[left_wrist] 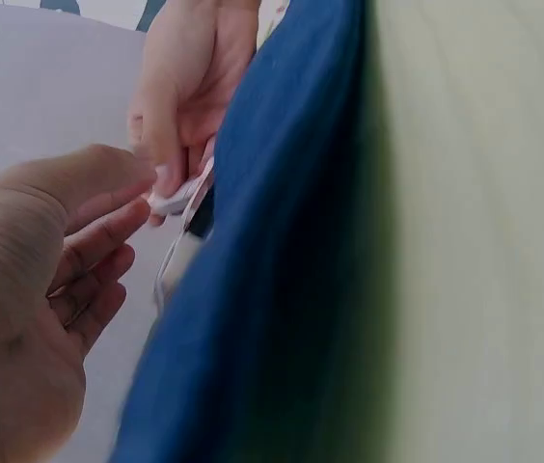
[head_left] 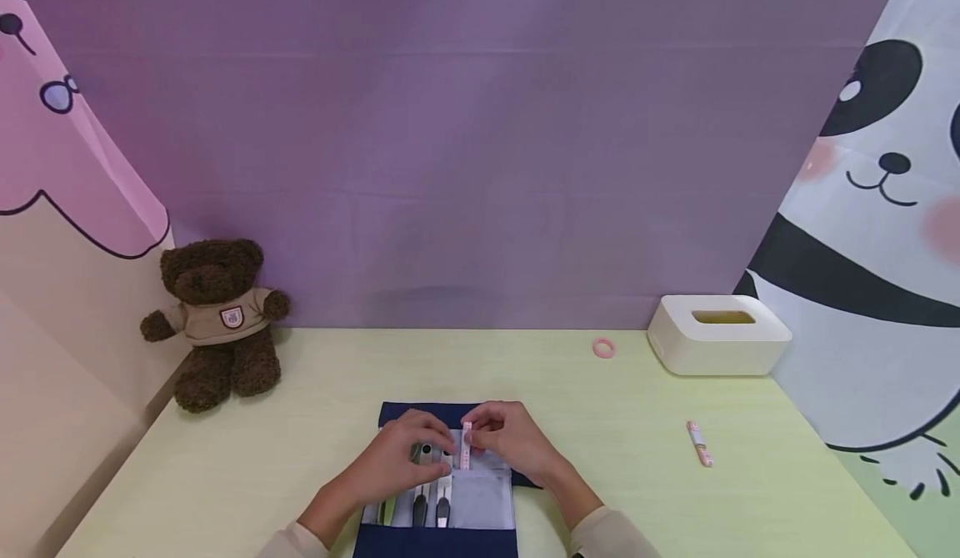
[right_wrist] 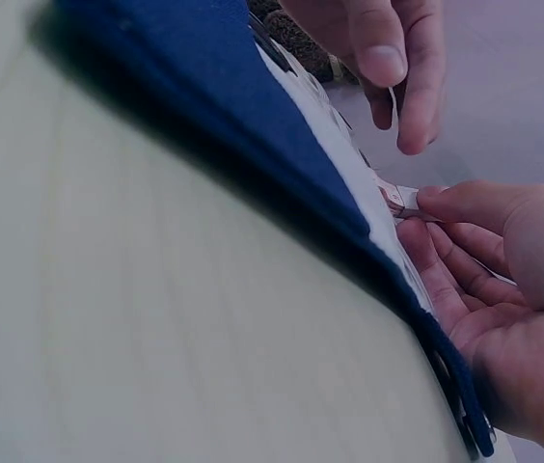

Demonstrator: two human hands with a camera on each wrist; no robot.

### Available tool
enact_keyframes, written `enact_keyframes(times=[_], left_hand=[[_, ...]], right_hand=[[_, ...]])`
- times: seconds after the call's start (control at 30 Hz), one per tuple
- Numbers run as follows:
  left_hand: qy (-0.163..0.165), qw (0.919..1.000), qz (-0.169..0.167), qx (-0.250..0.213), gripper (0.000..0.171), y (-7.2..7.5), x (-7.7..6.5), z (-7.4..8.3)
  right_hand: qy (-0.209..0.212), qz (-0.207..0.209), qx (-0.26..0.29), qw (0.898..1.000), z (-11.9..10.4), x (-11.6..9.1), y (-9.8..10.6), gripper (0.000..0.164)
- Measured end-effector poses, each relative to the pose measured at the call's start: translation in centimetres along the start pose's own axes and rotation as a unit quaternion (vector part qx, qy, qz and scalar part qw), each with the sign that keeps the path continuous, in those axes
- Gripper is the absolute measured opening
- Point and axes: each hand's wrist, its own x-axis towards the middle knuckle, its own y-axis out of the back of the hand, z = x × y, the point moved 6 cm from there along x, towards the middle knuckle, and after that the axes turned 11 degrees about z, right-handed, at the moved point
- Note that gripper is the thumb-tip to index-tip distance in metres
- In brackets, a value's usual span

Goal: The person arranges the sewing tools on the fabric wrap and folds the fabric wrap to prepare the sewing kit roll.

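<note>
A navy fabric pouch point(head_left: 435, 545) with a grey lining lies spread on the table. My right hand point(head_left: 517, 441) pinches a narrow pink-and-white strip point(head_left: 466, 446) with small marks, upright at the pouch's right pocket. Its lower end is right at the pocket's edge. Over the pouch's left side my left hand point(head_left: 397, 456) is held with loosely bent fingers, nothing between them, thumb and fingertips close to the strip. Below it, two slim metal tools with dark ends point(head_left: 420, 510) and a green-handled tool point(head_left: 387, 511) sit in the pockets, their upper parts partly hidden by the hand.
On the right of the table lies a small pink bundle with a pale band point(head_left: 699, 444). Farther back are a pink ring point(head_left: 603, 348) and a white tissue box point(head_left: 720, 349). A brown teddy bear point(head_left: 217, 324) sits at the back left, by the purple backdrop.
</note>
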Motion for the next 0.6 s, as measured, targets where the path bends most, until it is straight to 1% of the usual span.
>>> enact_keyframes(times=[0.07, 0.2, 0.3, 0.47, 0.6], left_hand=[[-0.006, 1.0, -0.005, 0.003, 0.012, -0.3, 0.0, 0.1], [0.001, 0.9999, -0.015, 0.005, 0.009, -1.0, 0.0, -0.3], [0.004, 0.9998, -0.011, 0.013, 0.008, -1.4, -0.1, -0.7], [-0.006, 0.9996, 0.005, 0.027, 0.007, -1.8, -0.1, -1.0], [-0.008, 0.9997, 0.006, 0.024, 0.007, -2.2, -0.1, -1.1]], right_hand=[[0.0, -0.001, 0.002, 1.0, -0.1, 0.0, 0.0, 0.022], [0.001, 0.001, 0.001, 1.0, -0.2, -0.1, 0.0, 0.023], [0.004, 0.003, 0.002, 1.0, -0.3, -0.1, 0.0, 0.023], [0.01, 0.0, 0.009, 1.0, -0.4, -0.2, 0.2, 0.025], [0.008, 0.002, 0.019, 1.0, -0.3, -0.2, 0.6, 0.025]])
